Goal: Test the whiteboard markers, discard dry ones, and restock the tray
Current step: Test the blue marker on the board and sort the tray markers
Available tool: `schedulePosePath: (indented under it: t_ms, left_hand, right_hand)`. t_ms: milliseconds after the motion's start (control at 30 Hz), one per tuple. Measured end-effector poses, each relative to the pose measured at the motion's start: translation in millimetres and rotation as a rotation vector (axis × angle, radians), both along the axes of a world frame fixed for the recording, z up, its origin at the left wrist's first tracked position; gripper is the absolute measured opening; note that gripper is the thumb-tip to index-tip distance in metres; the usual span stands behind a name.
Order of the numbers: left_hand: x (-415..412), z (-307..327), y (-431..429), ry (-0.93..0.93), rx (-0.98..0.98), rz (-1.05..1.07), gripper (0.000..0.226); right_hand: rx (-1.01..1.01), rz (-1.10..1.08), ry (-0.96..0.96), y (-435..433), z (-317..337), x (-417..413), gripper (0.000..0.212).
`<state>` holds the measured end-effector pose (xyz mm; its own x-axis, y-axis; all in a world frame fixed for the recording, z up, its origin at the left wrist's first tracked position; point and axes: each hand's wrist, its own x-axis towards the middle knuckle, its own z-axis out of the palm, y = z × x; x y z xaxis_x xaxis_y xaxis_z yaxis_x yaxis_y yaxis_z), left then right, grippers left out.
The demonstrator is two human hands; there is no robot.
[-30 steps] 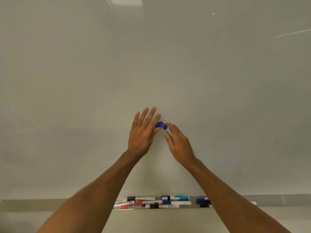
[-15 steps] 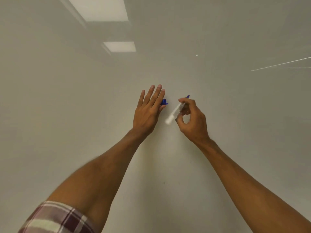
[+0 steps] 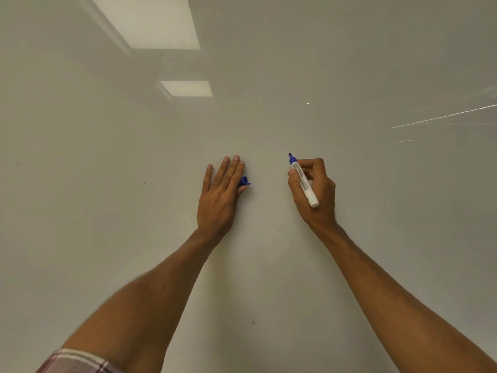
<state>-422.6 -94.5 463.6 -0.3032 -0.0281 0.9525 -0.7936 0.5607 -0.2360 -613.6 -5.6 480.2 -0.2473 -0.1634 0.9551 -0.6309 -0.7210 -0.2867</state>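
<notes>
Two bare hands are raised before a glossy white whiteboard (image 3: 269, 251), by which the whole view is filled. The left hand (image 3: 219, 196) is held with its four fingers straight and close together, pointing up the board; a small blue plastic marker cap (image 3: 244, 181) is seen at its thumb side, pinched between the thumb and the side of the index finger, so that this grip is closed on the cap alone; whether the palm touches the board cannot be told. The right hand (image 3: 316, 192) is set well apart to the right, at about the same height; its grip is curled round an uncapped white-barrelled whiteboard marker (image 3: 304, 183), held between thumb and fingers as for writing. The marker is tilted, its blue nib end pointing up and slightly left, its blunt white end lying down and to the right across the hand; the nib is near the board, though contact cannot be made out. Two pale rectangular ceiling light panels (image 3: 150, 22) are reflected at the upper left; thin white streaks (image 3: 443, 115) are seen toward the right edge; a plaid sleeve (image 3: 75, 362) is visible in the lower left corner.
</notes>
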Motion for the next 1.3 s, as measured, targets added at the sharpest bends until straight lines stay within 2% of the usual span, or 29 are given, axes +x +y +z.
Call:
schedulePosePath:
  t_ms: [300, 467, 667, 733, 867, 1067, 1233, 1300]
  left_hand:
    - [-0.2, -1.5, -5.3, 0.000, -0.028, 0.021, 0.052]
    - [-0.5, -1.4, -6.1, 0.001, -0.041, 0.024, 0.052]
    - [-0.7, -2.3, -7.3, 0.012, -0.045, 0.016, 0.051]
    - [-0.7, -3.1, -7.2, 0.008, -0.040, 0.009, 0.050]
    - [-0.8, -1.9, -6.8, 0.000, -0.026, 0.000, 0.049]
    - [4.7, -0.7, -1.4, -0.018, 0.019, -0.051, 0.047]
    - [9.2, 4.2, 15.4, -0.065, 0.118, -0.041, 0.052]
    - [7.4, -1.4, 23.0, -0.086, 0.126, -0.013, 0.052]
  right_hand:
    - [-0.074, -0.104, 0.000, -23.3, 0.8, -2.5, 0.015]
    - [-0.114, -0.202, 0.182, -27.7, -20.8, 0.7, 0.021]
    - [-0.088, -0.138, -0.105, -32.2, -48.9, -4.2, 0.011]
    - [-0.076, -0.178, -0.047, -31.4, -58.5, -0.7, 0.012]
    - [-0.107, -0.300, 0.283, -20.0, -77.8, -9.7, 0.019]
    - [0.053, -0.210, 0.027, -9.7, -108.2, -23.6, 0.016]
    - [0.169, -0.279, 0.275, 7.6, -106.6, -34.6, 0.023]
    - [0.164, -0.333, 0.309, 13.7, -105.0, -38.5, 0.027]
